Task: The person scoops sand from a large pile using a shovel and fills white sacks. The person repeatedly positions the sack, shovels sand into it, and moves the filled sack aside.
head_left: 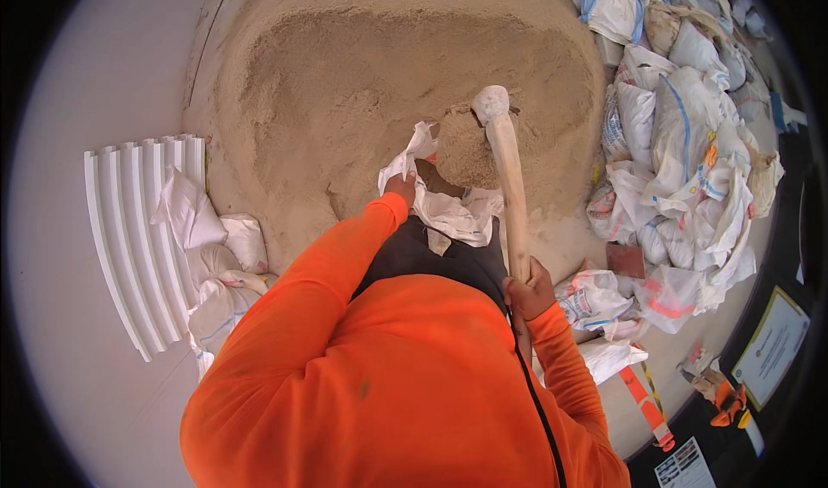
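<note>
My left hand (399, 188) is closed on the rim of a white woven sack (448, 218), whose mouth gapes in front of my legs. My right hand (530, 289) is wrapped round the wooden handle of a hoe (509, 186), low on its shaft beside my right hip. The hoe's head points away from me, and a clump of sand (467, 150) covers its blade above the far side of the sack's mouth. Beyond lies a broad heap of sand (345, 82) with a hollow dug into its near face. How full the sack is, I cannot tell.
Many white sacks (681, 134) are piled along the right side. At the left, several filled sacks (194, 212) lean by a ribbed white panel (138, 238). A reddish-brown block (625, 261) and an orange-and-white striped bar (645, 402) lie to my right.
</note>
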The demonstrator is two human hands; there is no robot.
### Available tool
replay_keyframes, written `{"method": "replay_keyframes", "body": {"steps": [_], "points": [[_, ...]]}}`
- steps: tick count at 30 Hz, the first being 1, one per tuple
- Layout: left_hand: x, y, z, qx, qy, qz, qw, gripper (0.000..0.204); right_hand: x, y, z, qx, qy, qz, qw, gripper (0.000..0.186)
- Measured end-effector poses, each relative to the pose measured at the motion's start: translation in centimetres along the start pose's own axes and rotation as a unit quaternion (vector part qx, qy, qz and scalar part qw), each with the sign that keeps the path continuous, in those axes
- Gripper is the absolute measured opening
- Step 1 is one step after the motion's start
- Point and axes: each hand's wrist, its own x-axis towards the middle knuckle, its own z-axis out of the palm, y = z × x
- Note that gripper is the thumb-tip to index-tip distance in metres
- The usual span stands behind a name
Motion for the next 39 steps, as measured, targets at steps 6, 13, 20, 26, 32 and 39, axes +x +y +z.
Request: {"method": "replay_keyframes", "body": {"steps": [6, 13, 20, 26, 32, 39], "points": [[-2.7, 6.2, -2.4, -0.025, 0.0, -0.092, 0.995, 0.05, 1.3, 0.4, 1.4, 0.006, -0.007, -0.024, 1.0, 0.016], [-2.7, 7.4, 0.0, 0.038, -0.028, -0.105, 0.993, 0.058, 3.8, -3.4, -4.2, 0.043, 0.045, -0.083, 0.995, 0.018], [-0.7, 8.8, 1.9, 0.129, -0.032, -0.024, 0.991, 0.067, 13.5, -11.1, -19.1, 0.01, 0.151, -0.166, 0.974, 0.021], [2.1, 13.5, 3.5, 0.15, 0.023, 0.057, 0.987, 0.056, 33.8, -12.4, -31.6, 0.0, 0.223, -0.196, 0.955, 0.018], [2.9, 15.6, 7.5, 0.095, -0.01, 0.043, 0.994, 0.046, 56.0, 5.0, -33.4, 0.023, 0.263, 0.091, 0.96, 0.022], [1.0, 16.2, 7.7, 0.032, 0.035, 0.049, 0.998, 0.04, 54.8, 19.3, -28.8, 0.03, 0.068, 0.379, 0.923, 0.018]]}}
